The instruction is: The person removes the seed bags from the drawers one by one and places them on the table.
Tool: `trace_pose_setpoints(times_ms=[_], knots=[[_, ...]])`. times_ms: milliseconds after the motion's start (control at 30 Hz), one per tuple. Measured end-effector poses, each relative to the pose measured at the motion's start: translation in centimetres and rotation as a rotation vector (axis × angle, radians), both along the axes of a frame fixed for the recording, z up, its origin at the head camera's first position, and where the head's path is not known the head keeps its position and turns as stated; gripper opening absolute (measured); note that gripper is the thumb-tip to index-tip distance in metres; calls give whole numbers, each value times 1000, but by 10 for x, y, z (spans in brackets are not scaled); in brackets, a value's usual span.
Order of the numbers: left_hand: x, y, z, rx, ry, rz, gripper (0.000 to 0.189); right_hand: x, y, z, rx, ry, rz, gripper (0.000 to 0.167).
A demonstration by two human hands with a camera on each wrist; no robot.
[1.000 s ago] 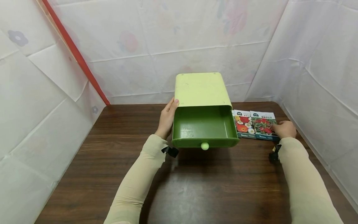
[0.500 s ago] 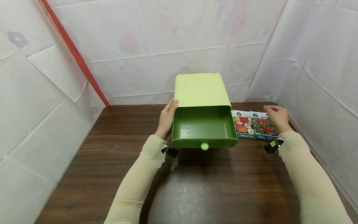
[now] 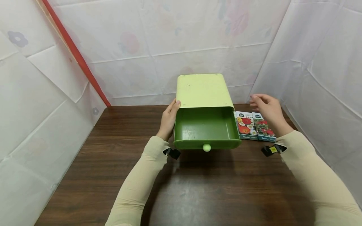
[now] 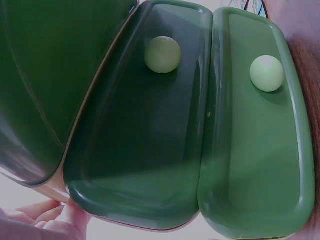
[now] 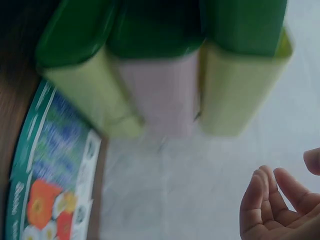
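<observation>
A light green drawer cabinet (image 3: 201, 89) stands at the middle back of the table. Its dark green top drawer (image 3: 207, 125) is pulled out, with nothing inside. My left hand (image 3: 168, 119) rests against the cabinet's left side, the thumb at its upper front corner. In the left wrist view, two lower drawer fronts (image 4: 135, 125) with round knobs are pushed in. My right hand (image 3: 268, 110) is raised above the flower seed packets, fingers loosely bent, holding nothing. A packet with red and white flowers (image 3: 247, 127) lies beside one with red flowers (image 3: 264, 130), partly covered by that hand.
Another packet with blue flowers (image 5: 60, 135) lies close against the cabinet's right side, mostly hidden in the head view. White patterned sheets (image 3: 158, 47) enclose the back and sides of the brown wooden table (image 3: 118, 150). A red strip (image 3: 76, 53) runs down the left corner.
My right hand has lifted off the right-hand packet and moved up and left toward the cabinet. The left hand, cabinet and open drawer have stayed in place.
</observation>
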State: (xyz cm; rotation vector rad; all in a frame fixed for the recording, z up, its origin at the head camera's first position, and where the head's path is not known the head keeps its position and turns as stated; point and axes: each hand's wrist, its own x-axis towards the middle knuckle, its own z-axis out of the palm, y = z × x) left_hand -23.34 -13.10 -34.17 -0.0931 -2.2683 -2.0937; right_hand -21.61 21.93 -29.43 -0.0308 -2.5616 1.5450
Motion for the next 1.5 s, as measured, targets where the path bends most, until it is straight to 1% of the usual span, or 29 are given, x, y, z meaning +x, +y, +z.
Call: trace_pose_setpoints(times_ms=[67, 167, 300, 433, 533, 633, 767, 867, 1000, 1133, 1233, 1400, 1500], knots=[[-1, 0, 0, 0, 0, 0, 71, 9, -10, 8, -1, 39, 32, 54], [-1, 0, 0, 1, 3, 3, 72, 23, -25, 20, 11, 75, 74, 46], [-2, 0, -1, -3, 13, 3, 71, 41, -43, 32, 13, 81, 133, 40], [-1, 0, -1, -4, 18, 2, 72, 59, -57, 38, 6, 96, 225, 33], [-1, 1, 0, 2, 13, 1, 72, 70, -64, 40, 8, 121, 319, 26], [-1, 1, 0, 6, 8, 0, 73, 80, -71, 40, -6, 129, 419, 23], [-1, 1, 0, 3, 3, 2, 72, 92, -78, 37, -31, 92, 528, 25], [0, 1, 0, 7, 2, -2, 71, 99, -82, 33, -48, 37, 582, 29], [0, 2, 1, 18, 3, -7, 71, 106, -84, 25, -92, -25, 634, 37], [0, 3, 1, 23, 8, -9, 73, 113, -87, 14, -117, -76, 665, 41], [0, 3, 0, 24, 6, -6, 72, 116, -89, 4, -113, -98, 675, 38], [-1, 3, 0, 23, -1, 6, 71, 116, -93, -16, -119, -131, 704, 31], [-2, 3, -1, 20, 3, 2, 73, 114, -96, -27, -156, -178, 709, 34]])
